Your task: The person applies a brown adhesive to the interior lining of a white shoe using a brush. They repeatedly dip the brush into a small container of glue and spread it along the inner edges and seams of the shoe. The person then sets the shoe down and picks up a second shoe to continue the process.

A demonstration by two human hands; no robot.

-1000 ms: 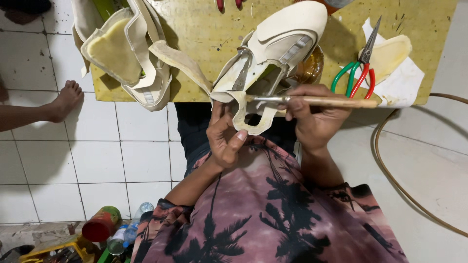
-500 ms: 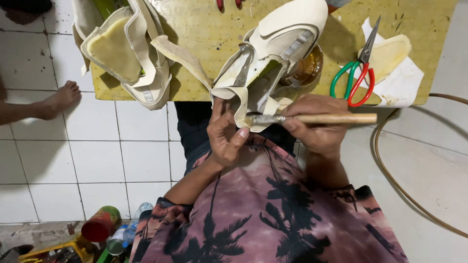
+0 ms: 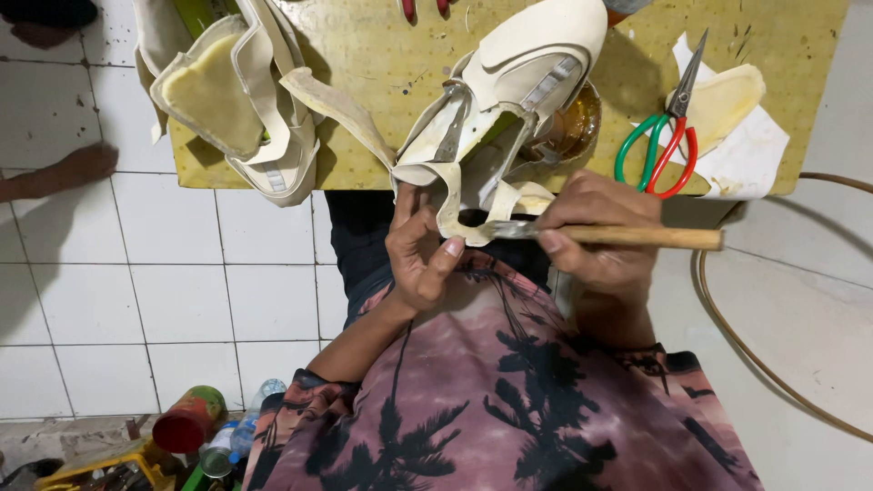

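My left hand (image 3: 420, 250) pinches the lower strap of a cream sandal upper (image 3: 509, 100) that is mounted on a last and leans over the near edge of the yellow work board (image 3: 382, 55). My right hand (image 3: 596, 236) grips a wooden-handled brush (image 3: 637, 237) held level, its metal ferrule and bristles touching the strap next to my left thumb. A glue tin (image 3: 573, 127) sits on the board right behind the sandal.
Another cream sandal upper (image 3: 236, 100) lies at the board's left end. Scissors with one green and one red handle (image 3: 664, 145) rest on white paper beside an insole piece (image 3: 723, 95). Another person's foot (image 3: 64, 168) is on the tiled floor at left. A cable (image 3: 727, 327) curves at right. Cans and bottles (image 3: 195, 423) stand lower left.
The brush has dipped a little and its tip has slid along the strap toward my left thumb. The other person's foot has drawn back to the left.
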